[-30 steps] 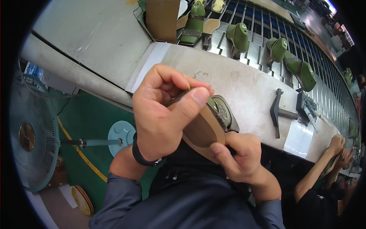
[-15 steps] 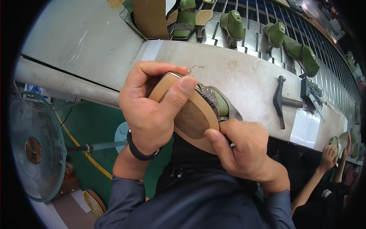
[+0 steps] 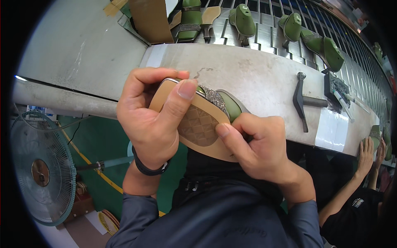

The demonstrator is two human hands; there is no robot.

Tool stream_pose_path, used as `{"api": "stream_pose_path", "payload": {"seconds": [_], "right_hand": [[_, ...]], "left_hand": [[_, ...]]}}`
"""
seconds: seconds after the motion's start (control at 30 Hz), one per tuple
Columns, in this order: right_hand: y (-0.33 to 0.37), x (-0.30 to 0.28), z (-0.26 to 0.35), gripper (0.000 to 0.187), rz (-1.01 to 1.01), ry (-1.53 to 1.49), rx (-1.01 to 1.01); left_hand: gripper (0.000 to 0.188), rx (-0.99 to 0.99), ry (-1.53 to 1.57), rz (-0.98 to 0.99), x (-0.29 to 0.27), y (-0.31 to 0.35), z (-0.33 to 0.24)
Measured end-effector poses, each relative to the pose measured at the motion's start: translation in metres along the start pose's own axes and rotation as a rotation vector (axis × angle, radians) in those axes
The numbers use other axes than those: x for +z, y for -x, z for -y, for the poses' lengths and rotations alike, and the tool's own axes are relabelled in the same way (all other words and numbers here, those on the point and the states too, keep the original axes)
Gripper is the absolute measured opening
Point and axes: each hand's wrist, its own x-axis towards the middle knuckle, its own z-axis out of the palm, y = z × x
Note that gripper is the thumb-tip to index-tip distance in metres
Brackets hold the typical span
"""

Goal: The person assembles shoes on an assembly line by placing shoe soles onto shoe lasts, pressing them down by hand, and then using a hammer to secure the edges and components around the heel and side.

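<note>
Between my hands is a sandal, its tan sole (image 3: 198,128) turned toward me, with a darker patch of square pattern in the middle. A glittery strap (image 3: 215,99) crosses it, and a green shoe last (image 3: 234,108) fills the inside. My left hand (image 3: 151,115) is closed round the toe end, thumb pressed on the sole and fingers behind. Farther along, my right hand (image 3: 262,144) pinches the sole's edge, its thumb on the tan border and curled fingers partly hidden behind. The heel end is mostly out of sight.
A hammer (image 3: 298,103) lies on the pale workbench (image 3: 256,70), beside a dark box (image 3: 336,87) with thin tools. Several green-lasted sandals (image 3: 243,20) stand on the metal rack behind. A fan (image 3: 41,169) is at left. At far right, a co-worker's hands (image 3: 365,157) touch another shoe.
Both hands and the sandal have shifted slightly left in view. My right thumb now lies higher on the sole's border, uncovering more of the patterned patch. The co-worker's fingers have straightened.
</note>
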Motion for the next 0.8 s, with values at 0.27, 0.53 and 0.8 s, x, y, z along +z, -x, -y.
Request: {"api": "stream_pose_path", "payload": {"seconds": [0.27,0.53,0.8], "right_hand": [[-0.031,-0.051,0.013,0.075,-0.121,0.209,-0.386],[0.001,-0.144,-0.032,0.041,-0.301,-0.344,0.324],[0.118,-0.055,-0.064,0.044,-0.45,-0.719,0.616]], "left_hand": [[0.032,0.311,-0.096,0.53,0.031,-0.012,-0.025],[0.067,-0.417,0.583,0.346,0.05,-0.026,0.101],[0.069,-0.194,0.123,0.068,0.059,-0.011,0.146]]}}
